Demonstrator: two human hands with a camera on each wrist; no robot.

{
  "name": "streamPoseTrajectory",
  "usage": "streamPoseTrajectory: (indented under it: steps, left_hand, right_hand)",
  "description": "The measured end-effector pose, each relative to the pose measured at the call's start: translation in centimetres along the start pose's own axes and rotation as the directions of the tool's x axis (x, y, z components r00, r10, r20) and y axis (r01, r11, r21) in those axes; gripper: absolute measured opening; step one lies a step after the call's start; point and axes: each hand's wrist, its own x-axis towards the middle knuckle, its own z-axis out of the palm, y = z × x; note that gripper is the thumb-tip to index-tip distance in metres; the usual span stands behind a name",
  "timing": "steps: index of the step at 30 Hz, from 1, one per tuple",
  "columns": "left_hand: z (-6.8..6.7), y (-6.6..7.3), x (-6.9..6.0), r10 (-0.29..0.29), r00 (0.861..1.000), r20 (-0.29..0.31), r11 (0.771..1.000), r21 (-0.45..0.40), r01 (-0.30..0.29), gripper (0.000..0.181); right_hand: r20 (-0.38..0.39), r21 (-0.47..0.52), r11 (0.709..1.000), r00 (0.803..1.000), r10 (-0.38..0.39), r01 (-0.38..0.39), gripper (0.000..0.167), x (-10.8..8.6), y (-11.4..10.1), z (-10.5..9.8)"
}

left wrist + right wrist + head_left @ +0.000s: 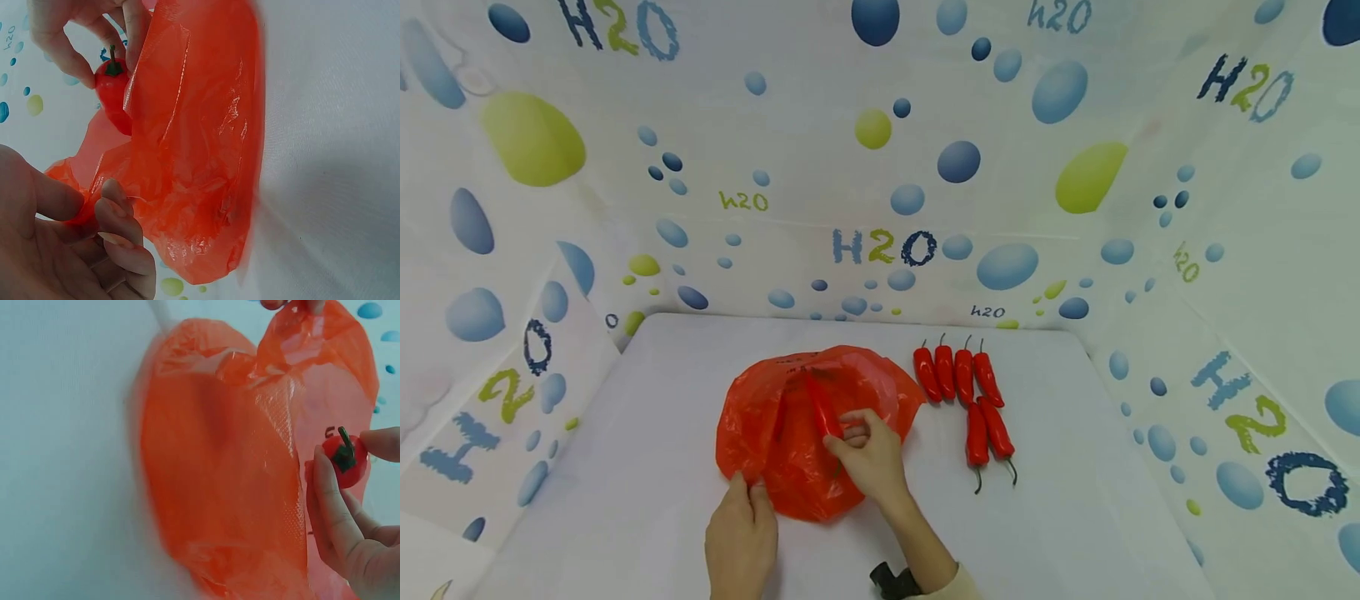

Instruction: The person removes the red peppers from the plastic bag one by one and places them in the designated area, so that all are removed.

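A red plastic bag (752,417) lies spread on the white table, its mouth toward me. My left hand (741,533) pinches the bag's near left edge between thumb and fingers, as the left wrist view (81,231) also shows. My right hand (872,454) holds a red chili pepper (822,404) by its stem end, over the bag's opening. In the right wrist view the pepper's green stem (344,453) points back at the camera, with thumb and fingers on either side. How far the pepper's tip reaches inside the bag is hard to tell.
To the right of the bag, several red chili peppers (964,377) lie in a row, with two more (976,437) just below them. A dark object (895,581) shows by the right wrist. Patterned sheets (880,183) rise behind and beside the table (1075,517).
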Motion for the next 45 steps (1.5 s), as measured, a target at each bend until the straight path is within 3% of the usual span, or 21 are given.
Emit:
streamPoseTrajectory:
  steps: [5, 12, 20, 30, 35, 45]
  left_hand:
    - [0.0, 0.0, 0.1, -0.006, 1.000, 0.005, 1.000, 0.000, 0.006, 0.017]
    - [0.1, 0.2, 0.1, 0.033, 0.998, -0.056, 0.999, -0.004, -0.033, 0.019]
    - [0.0, 0.7, 0.2, -0.006, 1.000, -0.015, 1.000, -0.006, 0.006, 0.021]
    - [0.1, 0.5, 0.2, -0.008, 0.999, -0.043, 1.000, -0.018, 0.007, 0.021]
    - [0.0, 0.6, 0.2, -0.037, 0.999, -0.029, 0.999, -0.023, 0.036, 0.021]
    - [0.0, 0.7, 0.4, -0.042, 0.999, -0.033, 0.999, -0.026, 0.041, 0.023]
  right_hand:
    - [-0.009, 0.037, 0.999, 1.000, 0.018, -0.017, 0.039, -0.9, 0.4, -0.3]
    - [-0.019, 0.057, 0.998, 1.000, 0.024, -0.023, 0.039, -1.8, 0.4, -0.9]
    - [-0.045, 0.063, 0.994, 0.995, 0.088, -0.085, 0.038, -2.7, 0.0, -1.9]
    - [-0.069, 0.094, 0.991, 0.992, 0.103, -0.096, 0.039, -3.4, 0.1, -2.2]
    - [-0.085, 0.124, 0.986, 0.989, 0.121, -0.110, 0.040, -3.9, 0.1, -2.9]
    - [-0.182, 0.153, 0.988, 0.981, 0.065, -0.037, 0.037, -4.4, 0.3, -4.5]
